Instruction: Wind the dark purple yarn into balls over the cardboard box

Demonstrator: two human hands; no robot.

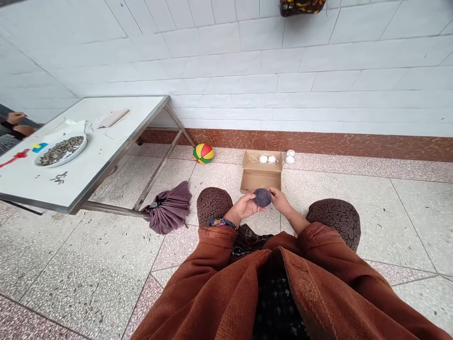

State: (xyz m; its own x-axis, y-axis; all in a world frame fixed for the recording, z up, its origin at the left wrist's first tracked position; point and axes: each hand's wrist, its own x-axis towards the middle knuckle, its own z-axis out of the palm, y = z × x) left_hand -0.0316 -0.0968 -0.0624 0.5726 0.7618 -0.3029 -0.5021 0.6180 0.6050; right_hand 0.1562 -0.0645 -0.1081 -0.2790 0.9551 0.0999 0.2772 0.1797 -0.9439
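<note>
white balls (264, 158) in open box (261, 180); hands (245, 207) hold dark ball (262, 198)

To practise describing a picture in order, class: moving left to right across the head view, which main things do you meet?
White plate → purple gathered fabric → multicoloured ball → left hand → dark yarn ball → right hand → patterned right knee.
</note>
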